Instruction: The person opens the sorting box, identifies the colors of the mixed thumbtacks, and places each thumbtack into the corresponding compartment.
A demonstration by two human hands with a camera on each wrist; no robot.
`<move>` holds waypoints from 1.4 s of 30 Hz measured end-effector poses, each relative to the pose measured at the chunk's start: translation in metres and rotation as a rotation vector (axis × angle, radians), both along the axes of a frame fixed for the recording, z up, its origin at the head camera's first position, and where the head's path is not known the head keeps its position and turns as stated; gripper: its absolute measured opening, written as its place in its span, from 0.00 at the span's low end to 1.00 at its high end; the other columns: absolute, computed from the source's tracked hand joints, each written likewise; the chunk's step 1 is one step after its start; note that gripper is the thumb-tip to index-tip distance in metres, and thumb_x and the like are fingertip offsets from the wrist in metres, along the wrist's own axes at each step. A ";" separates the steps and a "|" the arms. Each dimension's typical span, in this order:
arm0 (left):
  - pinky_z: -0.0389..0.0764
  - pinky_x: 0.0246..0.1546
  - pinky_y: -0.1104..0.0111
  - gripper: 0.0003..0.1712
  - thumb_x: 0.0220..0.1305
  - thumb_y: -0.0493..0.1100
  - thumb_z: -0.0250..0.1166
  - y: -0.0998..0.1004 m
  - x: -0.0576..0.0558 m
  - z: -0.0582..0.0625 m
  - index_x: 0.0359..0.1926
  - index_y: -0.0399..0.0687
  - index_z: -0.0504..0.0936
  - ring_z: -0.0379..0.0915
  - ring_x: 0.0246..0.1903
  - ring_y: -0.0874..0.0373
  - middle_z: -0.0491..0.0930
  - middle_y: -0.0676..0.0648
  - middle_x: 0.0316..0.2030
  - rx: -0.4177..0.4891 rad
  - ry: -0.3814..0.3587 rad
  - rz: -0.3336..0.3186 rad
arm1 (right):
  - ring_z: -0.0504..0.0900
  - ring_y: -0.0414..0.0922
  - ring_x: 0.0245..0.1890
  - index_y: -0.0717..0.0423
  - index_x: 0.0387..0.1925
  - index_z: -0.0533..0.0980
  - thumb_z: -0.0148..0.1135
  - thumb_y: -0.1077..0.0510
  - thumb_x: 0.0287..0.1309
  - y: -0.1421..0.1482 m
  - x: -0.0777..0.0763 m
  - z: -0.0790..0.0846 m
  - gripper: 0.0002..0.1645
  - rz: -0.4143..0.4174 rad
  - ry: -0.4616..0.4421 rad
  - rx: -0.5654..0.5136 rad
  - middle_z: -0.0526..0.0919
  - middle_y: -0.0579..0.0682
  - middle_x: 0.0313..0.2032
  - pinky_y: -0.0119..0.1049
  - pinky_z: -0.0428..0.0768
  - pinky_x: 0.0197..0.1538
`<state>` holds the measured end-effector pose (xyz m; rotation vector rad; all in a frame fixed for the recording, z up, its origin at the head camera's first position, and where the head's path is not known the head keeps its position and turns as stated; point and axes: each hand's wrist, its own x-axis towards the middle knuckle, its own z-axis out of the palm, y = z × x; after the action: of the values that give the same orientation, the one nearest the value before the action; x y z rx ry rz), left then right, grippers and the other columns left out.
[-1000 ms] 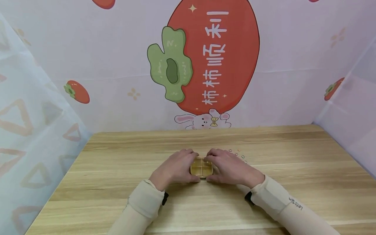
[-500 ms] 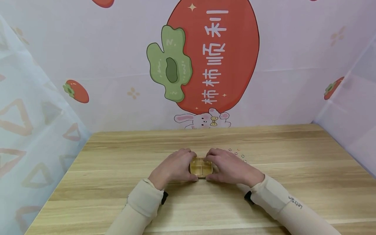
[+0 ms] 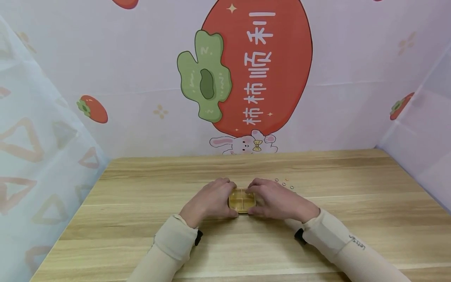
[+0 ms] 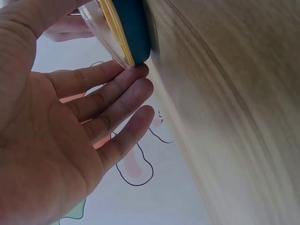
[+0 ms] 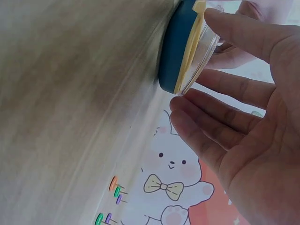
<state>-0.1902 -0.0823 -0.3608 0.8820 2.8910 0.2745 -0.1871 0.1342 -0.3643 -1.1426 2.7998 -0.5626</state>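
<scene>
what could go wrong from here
The pins stand points up just beyond the right hand, so a careless reach might prick it. The right hand and left hand both grip the box at its edges; if its clear lid springs open, the box might slip.

Head view: bright, even, diffuse light; pale sheen on worktop (image 3: 243, 250). Wrist views: dimmer; worktop grain soft, shadow beside box (image 4: 133, 33).

Both ends of the box (image 3: 242, 199) are blocked by the hands (image 3: 212, 199) (image 3: 279, 200), and the bench (image 3: 246, 246) beyond the right one is obstructed by pushpins (image 5: 117, 191), while access is allowed from above.
</scene>
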 end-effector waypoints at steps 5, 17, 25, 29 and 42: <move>0.69 0.33 0.69 0.39 0.39 0.61 0.71 0.001 -0.001 0.000 0.50 0.44 0.74 0.64 0.34 0.60 0.68 0.55 0.34 0.005 0.001 -0.003 | 0.74 0.37 0.42 0.51 0.51 0.76 0.63 0.41 0.51 0.001 -0.001 0.002 0.28 0.010 -0.042 -0.030 0.75 0.42 0.47 0.33 0.72 0.46; 0.70 0.45 0.65 0.46 0.40 0.64 0.70 -0.001 0.001 0.001 0.56 0.43 0.71 0.67 0.43 0.57 0.72 0.51 0.44 -0.008 0.005 -0.007 | 0.74 0.37 0.43 0.48 0.51 0.75 0.58 0.40 0.56 0.003 -0.002 0.005 0.25 0.012 -0.057 -0.040 0.74 0.40 0.48 0.36 0.71 0.48; 0.68 0.51 0.61 0.50 0.41 0.69 0.67 -0.002 0.002 0.001 0.59 0.41 0.69 0.67 0.48 0.54 0.72 0.47 0.50 0.007 -0.012 -0.017 | 0.73 0.39 0.45 0.48 0.51 0.75 0.62 0.42 0.52 0.004 -0.002 0.006 0.26 -0.009 -0.035 -0.019 0.74 0.40 0.48 0.37 0.70 0.49; 0.68 0.50 0.62 0.48 0.42 0.68 0.67 -0.002 0.002 0.001 0.58 0.42 0.70 0.67 0.45 0.56 0.72 0.48 0.49 0.013 -0.017 0.001 | 0.73 0.38 0.44 0.49 0.50 0.76 0.64 0.46 0.51 0.005 -0.003 0.006 0.24 -0.008 -0.030 -0.019 0.74 0.40 0.47 0.35 0.71 0.48; 0.67 0.52 0.61 0.50 0.42 0.66 0.68 0.000 0.003 -0.001 0.60 0.40 0.67 0.67 0.51 0.54 0.70 0.45 0.55 0.032 -0.035 0.044 | 0.74 0.38 0.47 0.49 0.50 0.75 0.60 0.46 0.56 0.008 -0.007 0.003 0.21 0.015 -0.072 -0.083 0.75 0.40 0.47 0.35 0.70 0.49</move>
<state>-0.1868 -0.0820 -0.3617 0.8107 2.8839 0.3369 -0.1941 0.1422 -0.3611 -1.1333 2.7286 -0.7094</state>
